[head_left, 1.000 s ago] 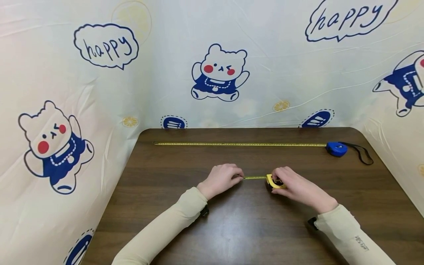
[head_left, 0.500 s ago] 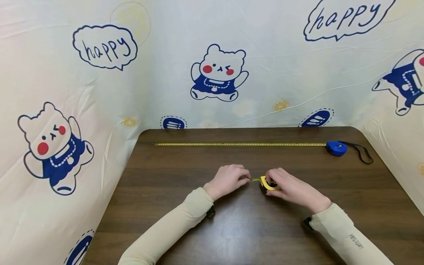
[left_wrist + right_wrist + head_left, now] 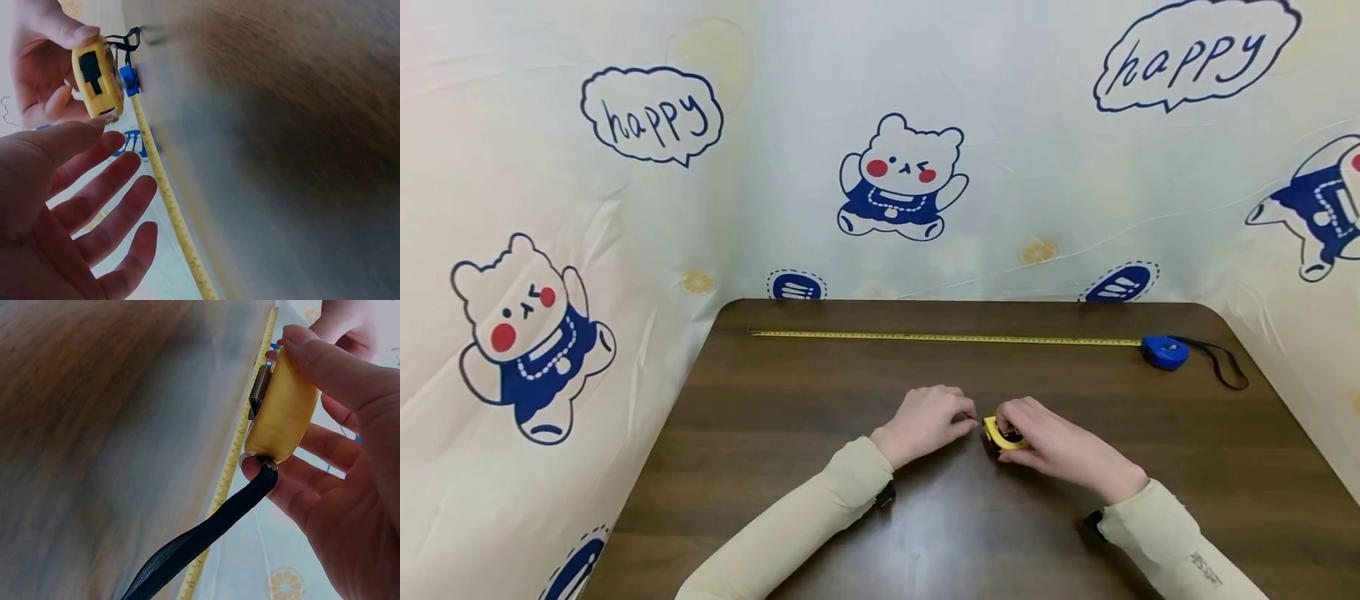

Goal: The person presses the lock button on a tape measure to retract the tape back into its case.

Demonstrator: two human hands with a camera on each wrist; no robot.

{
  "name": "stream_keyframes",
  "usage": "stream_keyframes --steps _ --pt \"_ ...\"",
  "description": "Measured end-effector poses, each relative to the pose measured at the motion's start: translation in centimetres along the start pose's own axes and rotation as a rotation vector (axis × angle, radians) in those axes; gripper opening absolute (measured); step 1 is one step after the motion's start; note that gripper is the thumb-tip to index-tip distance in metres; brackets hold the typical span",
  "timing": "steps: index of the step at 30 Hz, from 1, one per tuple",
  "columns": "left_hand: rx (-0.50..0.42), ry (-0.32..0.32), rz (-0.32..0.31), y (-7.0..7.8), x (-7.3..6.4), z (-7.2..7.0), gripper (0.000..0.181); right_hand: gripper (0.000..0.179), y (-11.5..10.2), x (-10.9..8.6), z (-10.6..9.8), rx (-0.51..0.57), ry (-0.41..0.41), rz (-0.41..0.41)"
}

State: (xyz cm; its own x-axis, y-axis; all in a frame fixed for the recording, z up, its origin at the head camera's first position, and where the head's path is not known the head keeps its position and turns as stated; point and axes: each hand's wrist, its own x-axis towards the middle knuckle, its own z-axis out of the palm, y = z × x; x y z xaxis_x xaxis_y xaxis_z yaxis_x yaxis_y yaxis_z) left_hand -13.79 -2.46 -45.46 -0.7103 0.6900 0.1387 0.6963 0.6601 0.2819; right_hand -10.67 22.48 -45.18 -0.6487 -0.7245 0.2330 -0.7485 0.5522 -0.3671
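My right hand [image 3: 1060, 446] grips a yellow tape measure [image 3: 992, 433] by its case, thumb on one side and fingers on the other. A black wrist strap [image 3: 200, 534] hangs from the case, and a metal belt clip [image 3: 259, 390] shows on its side. Close to the mouth of the case, my left hand [image 3: 928, 423] pinches the blade's end between thumb [image 3: 81, 134] and index finger; its other fingers are spread. Hardly any blade shows between that pinch and the case. In the left wrist view a black lock slider [image 3: 91, 72] faces the camera.
At the table's back lies a blue tape measure [image 3: 1165, 353], its yellow blade [image 3: 925, 337] drawn out far to the left. Its black strap [image 3: 1225, 367] loops toward the right edge. Printed cloth [image 3: 1037, 192] walls surround the brown table [image 3: 775, 400].
The blade of the yellow tape measure has run back into its case, so the gap between my hands has shrunk. My left hand has moved right, the right hand left. The head view tilts up slightly.
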Motion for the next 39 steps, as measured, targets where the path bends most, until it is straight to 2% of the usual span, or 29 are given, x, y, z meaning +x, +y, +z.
stream_keyframes --steps 4,9,17,25,36,39 --pt "0.018 -0.003 -0.029 -0.5 -1.3 0.1 0.007 0.039 0.1 -0.9 0.4 -0.017 -0.002 0.026" --pt "0.013 -0.001 -0.070 -1.9 -2.9 0.1 0.007 0.040 0.7 -2.3 0.3 -0.047 0.023 0.058" --pt "0.001 0.000 -0.137 -3.9 -5.2 -1.1 0.012 0.042 2.7 -4.5 -0.7 -0.089 0.066 0.100" --pt "-0.010 0.001 -0.191 -5.7 -7.2 -2.3 0.014 0.055 5.1 -6.6 -1.6 -0.163 0.099 0.124" --pt "-0.045 0.074 -0.318 -8.4 -9.9 -3.9 0.011 0.055 6.6 -7.5 -2.0 -0.182 0.011 0.220" --pt "-0.072 0.101 -0.355 -9.1 -10.4 -4.4 0.013 0.053 6.5 -7.3 -2.1 -0.192 0.013 0.212"
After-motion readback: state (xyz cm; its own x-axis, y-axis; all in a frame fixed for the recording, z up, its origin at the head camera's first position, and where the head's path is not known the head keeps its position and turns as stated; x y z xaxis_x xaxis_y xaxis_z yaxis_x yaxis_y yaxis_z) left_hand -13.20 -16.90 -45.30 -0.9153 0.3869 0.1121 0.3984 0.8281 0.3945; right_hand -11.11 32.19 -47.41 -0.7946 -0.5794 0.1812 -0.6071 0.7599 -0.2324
